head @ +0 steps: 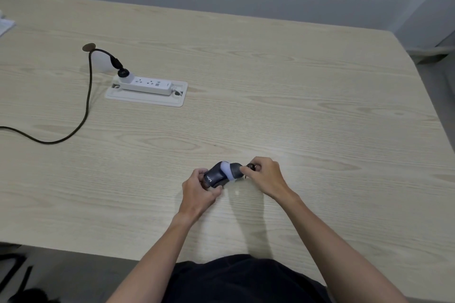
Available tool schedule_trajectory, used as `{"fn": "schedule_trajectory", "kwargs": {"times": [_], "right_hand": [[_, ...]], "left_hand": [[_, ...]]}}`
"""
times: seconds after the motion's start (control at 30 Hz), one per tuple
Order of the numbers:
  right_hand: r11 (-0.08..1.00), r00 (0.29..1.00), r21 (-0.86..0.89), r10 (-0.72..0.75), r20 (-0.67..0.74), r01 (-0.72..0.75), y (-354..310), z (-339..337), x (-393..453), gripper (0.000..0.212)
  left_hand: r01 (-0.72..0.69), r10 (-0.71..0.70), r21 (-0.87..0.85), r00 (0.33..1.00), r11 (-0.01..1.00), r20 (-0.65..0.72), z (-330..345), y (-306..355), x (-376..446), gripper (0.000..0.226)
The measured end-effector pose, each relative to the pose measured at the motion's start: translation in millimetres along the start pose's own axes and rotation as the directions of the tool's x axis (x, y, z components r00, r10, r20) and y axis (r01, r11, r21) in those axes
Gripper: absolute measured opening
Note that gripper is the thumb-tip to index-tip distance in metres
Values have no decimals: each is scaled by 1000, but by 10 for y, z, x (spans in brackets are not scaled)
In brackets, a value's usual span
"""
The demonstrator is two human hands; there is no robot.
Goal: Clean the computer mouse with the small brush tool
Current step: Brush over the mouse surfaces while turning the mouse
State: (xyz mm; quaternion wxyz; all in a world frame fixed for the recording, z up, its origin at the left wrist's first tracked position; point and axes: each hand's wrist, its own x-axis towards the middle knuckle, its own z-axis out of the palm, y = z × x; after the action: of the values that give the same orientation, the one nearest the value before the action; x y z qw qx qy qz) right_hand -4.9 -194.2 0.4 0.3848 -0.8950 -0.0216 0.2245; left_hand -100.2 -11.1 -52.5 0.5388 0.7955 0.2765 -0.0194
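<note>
Both hands are in at the computer mouse [222, 174], which sits near the front edge of the pale wooden desk [295, 96], well in front and to the right of the white power strip [145, 85]. The left hand [199, 190] has its fingers curled round the rear end of the mouse, thumb and fingertips clamping the dark shell where pale lettering shows. The mouse looks tipped up a little off the desk, with a whitish glare across its middle. On the far side of the mouse from the left hand, the right hand [264, 176] is bunched, fingertips pinched together on a small dark thing, the brush tool [251, 167], held tight against the front end of the mouse; its bristles are too small to make out. Behind and left of the mouse, a black plug sits in the power strip, and a dark cable [86, 110] loops away from the strip toward the desk's left edge
</note>
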Motion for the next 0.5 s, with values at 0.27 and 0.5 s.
{"fn": "schedule_trajectory", "kwargs": {"times": [0.27,0.5], "right_hand": [[999,998,11,-32,-59,32,57,28,-26,36],[972,990,-234,-44,-134,12,51,55,6,32]], "left_hand": [[-66,63,99,997,993,35,7,-15,45,46],[-129,121,249,992,960,47,31,-98,98,47]]}}
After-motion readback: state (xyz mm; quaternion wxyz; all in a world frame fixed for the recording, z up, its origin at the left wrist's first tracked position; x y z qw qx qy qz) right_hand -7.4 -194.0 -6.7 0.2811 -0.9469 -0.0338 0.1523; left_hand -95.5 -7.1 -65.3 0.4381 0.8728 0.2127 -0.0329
